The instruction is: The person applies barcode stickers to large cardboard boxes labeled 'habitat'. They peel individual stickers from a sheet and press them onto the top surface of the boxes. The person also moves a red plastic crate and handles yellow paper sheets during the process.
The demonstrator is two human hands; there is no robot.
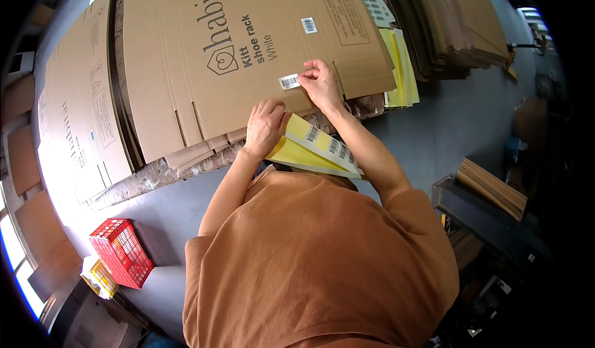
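A flattened cardboard box [167,69] with dark print lies on top of a stack before me. My right hand [320,86] pinches the right end of a small white barcode label [289,81], which lies at or just over the cardboard; whether it is stuck down I cannot tell. Another white barcode label [308,25] is on the board farther up. Close to the near edge of the box, my left hand [266,125] is closed on a yellow label sheet [304,146] that hangs down in front of me. Several barcode labels show along the sheet's right part.
More yellow sheets [401,69] lie at the stack's right edge. Flat cardboard stacks stand at the left [83,106] and far right [458,19]. A red plastic crate [121,253] is on the grey floor, lower left. Brown boards [493,187] rest on a dark surface at right.
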